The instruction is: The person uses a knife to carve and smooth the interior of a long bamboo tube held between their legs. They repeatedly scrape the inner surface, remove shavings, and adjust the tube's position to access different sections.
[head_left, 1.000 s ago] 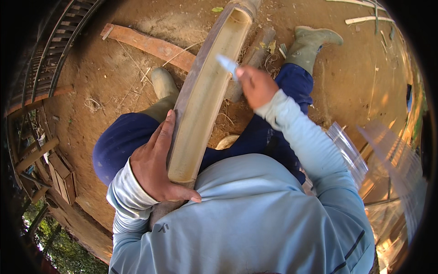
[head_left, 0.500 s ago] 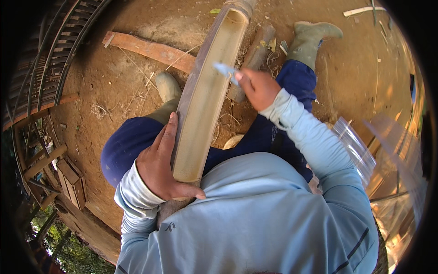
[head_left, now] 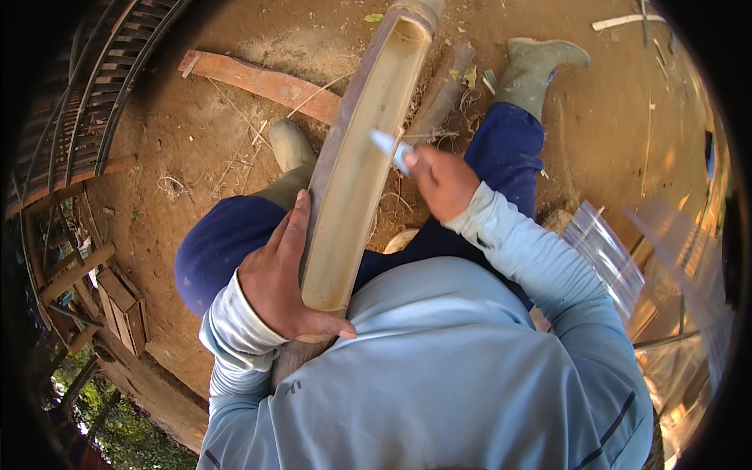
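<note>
A long bamboo tube (head_left: 350,188) with an opening cut along its length slants from my lap up to the far side, its pale hollow facing up. My left hand (head_left: 276,282) grips its near end, fingers along the left wall and thumb across the end. In my right hand (head_left: 442,180) is a knife (head_left: 389,149), its handle hidden in my closed fingers. The blade, smeared by motion, points left over the tube's right edge, where a thin sliver seems to stick up.
Between my boots (head_left: 294,145) lie a log (head_left: 439,98) and some shavings on the dirt ground. A reddish plank (head_left: 262,84) sits beyond my left boot. Clear plastic sheeting (head_left: 603,254) is at my right, and a slatted wooden structure (head_left: 86,102) stands far left.
My right hand and the knife have moved a little nearer to me along the tube's right edge. My left hand keeps its hold on the tube.
</note>
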A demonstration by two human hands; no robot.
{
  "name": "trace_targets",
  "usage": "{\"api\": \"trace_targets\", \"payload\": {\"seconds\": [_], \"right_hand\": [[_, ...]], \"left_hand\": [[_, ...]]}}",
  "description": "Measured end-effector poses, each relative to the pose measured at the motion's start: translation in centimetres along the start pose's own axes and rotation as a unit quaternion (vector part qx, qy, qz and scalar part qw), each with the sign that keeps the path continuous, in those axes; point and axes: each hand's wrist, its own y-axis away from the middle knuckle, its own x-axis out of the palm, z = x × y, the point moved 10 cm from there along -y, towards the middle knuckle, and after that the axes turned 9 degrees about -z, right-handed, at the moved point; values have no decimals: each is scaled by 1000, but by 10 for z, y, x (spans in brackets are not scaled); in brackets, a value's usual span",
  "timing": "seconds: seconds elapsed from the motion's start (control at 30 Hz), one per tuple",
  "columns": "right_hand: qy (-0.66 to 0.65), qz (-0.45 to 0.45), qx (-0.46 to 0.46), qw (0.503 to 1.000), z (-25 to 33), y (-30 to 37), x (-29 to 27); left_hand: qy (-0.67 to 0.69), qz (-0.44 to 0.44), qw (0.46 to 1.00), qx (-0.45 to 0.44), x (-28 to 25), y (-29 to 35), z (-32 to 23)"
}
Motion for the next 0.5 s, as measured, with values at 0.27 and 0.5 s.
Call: {"api": "trace_targets", "payload": {"seconds": [0.27,0.5], "right_hand": [[-27,84,19,996,12,22,16],[46,24,-111,992,42,31,5]], "left_hand": [[13,-16,999,28,-1,4,0],[34,-22,998,38,-2,2,4]]}}
